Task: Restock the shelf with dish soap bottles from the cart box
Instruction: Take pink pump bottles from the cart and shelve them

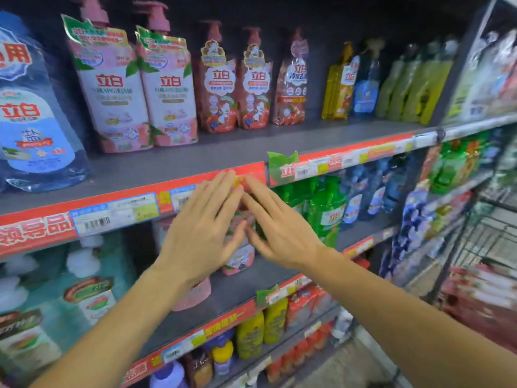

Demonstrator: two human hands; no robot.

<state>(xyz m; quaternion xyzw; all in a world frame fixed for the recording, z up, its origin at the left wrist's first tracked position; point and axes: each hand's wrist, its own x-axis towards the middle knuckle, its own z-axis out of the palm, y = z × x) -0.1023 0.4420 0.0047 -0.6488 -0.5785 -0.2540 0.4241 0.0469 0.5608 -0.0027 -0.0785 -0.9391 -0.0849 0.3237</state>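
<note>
Dish soap bottle [240, 247], a small pink-red one with a printed label, stood on the middle shelf [246, 281] at the scene's centre, mostly hidden behind two hands. The left hand [204, 228] lay flat against the bottle's left side with straight fingers spread, its fingertips reaching up over the red price strip [120, 211] on the shelf edge above. The right hand [277, 228] was likewise flat at the bottle's right side, fingers straight and pointing up and left, so that the two sets of fingertips nearly met over the top of the bottle. Neither grip was closed: both hands were wide, fingers extended, and whether the palms actually touched the bottle could not be told, as the picture was blurred there.

Just right of the hands stood green bottles [324, 208] on the same shelf, with blue ones farther right. A pale pink bottle [193, 295] showed below the left wrist. On the upper shelf [223, 155] stood two tall pink pump bottles [140, 91], three smaller red pump bottles [251, 85], a yellow bottle [338, 88] and, at far left, a large clear blue jug [36, 113]. At the right edge a wire cart [492, 236] held red packages [481, 301]
</note>
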